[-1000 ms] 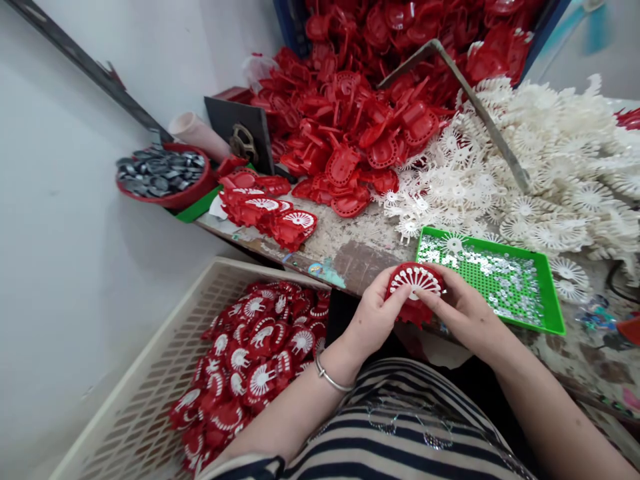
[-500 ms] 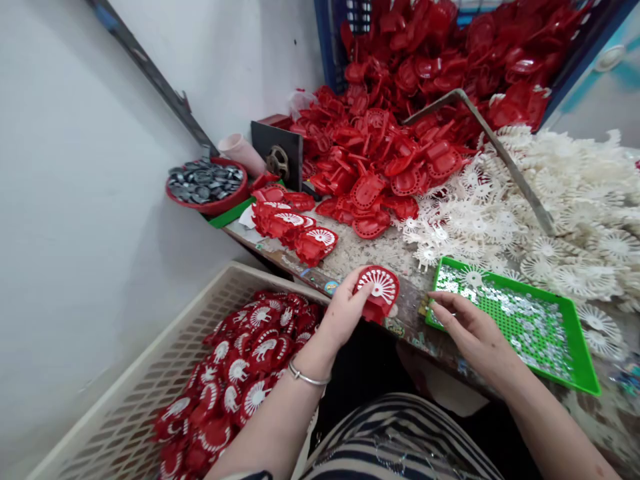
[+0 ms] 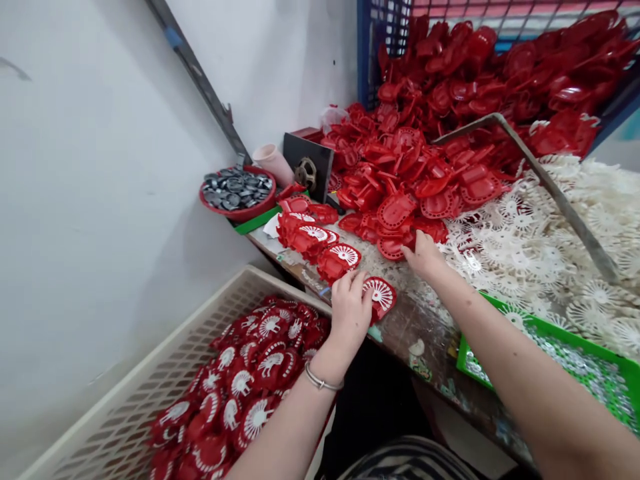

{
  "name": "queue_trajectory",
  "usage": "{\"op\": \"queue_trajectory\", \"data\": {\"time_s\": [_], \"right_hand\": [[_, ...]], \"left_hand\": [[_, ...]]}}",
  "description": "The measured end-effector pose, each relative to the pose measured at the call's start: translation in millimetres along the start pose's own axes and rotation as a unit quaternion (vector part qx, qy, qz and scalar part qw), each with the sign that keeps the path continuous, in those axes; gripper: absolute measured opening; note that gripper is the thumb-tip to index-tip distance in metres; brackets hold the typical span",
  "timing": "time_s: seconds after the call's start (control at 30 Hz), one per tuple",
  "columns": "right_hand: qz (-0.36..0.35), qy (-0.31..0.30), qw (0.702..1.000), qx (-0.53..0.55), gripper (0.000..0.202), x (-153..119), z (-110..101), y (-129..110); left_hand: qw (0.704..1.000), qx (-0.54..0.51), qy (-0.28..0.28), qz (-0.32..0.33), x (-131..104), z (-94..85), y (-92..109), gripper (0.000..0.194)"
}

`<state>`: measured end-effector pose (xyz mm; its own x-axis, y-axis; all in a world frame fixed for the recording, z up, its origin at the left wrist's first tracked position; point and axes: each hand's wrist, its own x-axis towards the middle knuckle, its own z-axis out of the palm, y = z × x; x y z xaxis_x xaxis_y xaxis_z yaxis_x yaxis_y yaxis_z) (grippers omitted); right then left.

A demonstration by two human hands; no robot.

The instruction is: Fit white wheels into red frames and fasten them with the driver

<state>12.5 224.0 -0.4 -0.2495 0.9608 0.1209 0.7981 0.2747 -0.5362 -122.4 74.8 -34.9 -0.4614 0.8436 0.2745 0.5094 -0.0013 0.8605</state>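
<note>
My left hand [image 3: 350,303] is at the table's front edge, its fingers closed on the side of a red plastic piece [image 3: 383,300] with a white fan-shaped insert on top. Beside it lies a row of similar red pieces with white fans [image 3: 343,257]. Farther forward, my right hand [image 3: 424,257] reaches the near edge of a heap of plain red plastic pieces [image 3: 403,210]. Its thumb and fingers pinch the rim of one red piece [image 3: 391,248]; the fingertips are partly hidden.
White fan-shaped parts [image 3: 545,233] are heaped at right under a bent metal bar [image 3: 555,190]. A green tray [image 3: 467,360] holds small shiny bits. At left stand a red bowl [image 3: 270,200] of dark discs and a cream crate [image 3: 120,407] of red pieces. Behind is a blue crate [image 3: 367,60].
My right hand has moved from beside the green tray to the red heap. My left hand has turned palm down, lowering the piece with the white fan near the row. The view has shifted left.
</note>
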Motion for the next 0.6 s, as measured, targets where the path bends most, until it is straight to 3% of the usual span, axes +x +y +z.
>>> {"op": "queue_trajectory", "data": {"time_s": [0.1, 0.3, 0.43, 0.6], "right_hand": [[0.033, -0.007, 0.999, -0.001, 0.055, 8.9, 2.0, 6.4], [0.069, -0.02, 0.996, 0.046, 0.028, 10.0, -17.5, 14.4], [0.085, 0.025, 0.99, 0.105, 0.031, 4.5, -45.3, 18.3], [0.119, 0.107, 0.976, 0.147, 0.035, -12.7, -94.5, 44.2]], "left_hand": [[0.995, 0.042, 0.038, 0.078, -15.8, -2.7, 0.8, 0.026], [0.979, 0.08, 0.084, 0.168, -30.4, -9.3, 12.2, 0.023], [0.969, 0.094, 0.097, 0.206, -29.0, -11.4, 21.9, 0.021], [0.979, 0.029, 0.069, 0.188, -32.9, -9.7, 34.2, 0.019]]}}
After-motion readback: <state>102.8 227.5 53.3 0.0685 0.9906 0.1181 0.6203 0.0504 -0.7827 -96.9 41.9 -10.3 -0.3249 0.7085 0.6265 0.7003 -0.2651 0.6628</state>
